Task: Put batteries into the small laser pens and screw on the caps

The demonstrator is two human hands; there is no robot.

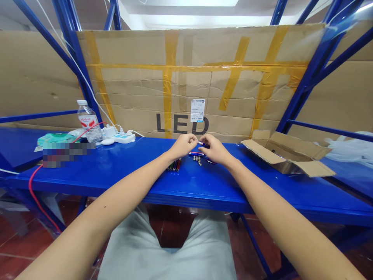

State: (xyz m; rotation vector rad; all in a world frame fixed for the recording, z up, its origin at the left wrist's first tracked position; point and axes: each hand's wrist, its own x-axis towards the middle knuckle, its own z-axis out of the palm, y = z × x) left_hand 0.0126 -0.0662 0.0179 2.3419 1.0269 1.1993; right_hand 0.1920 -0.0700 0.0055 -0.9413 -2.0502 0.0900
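My right hand (215, 150) is closed round a small dark blue metal tube with a silver end (203, 144), perhaps a penlight; its exact kind is unclear. Close to that silver end, my left hand (183, 145) has its fingers pinched together, and whatever they hold is too small to make out. Below the hands lies a blue and silver tube (196, 154). Several small round silver pieces (197, 158), like button cells, are grouped in front of it. Dark coloured tubes (174, 166) lie side by side below my left wrist, partly hidden by it.
An open cardboard box (279, 153) stands at the right on the blue table (122, 167). At the left are a water bottle (88, 122), a white power strip (124, 137) and a green packet (56, 138). A large cardboard sheet (134, 93) rises behind, between blue metal posts.
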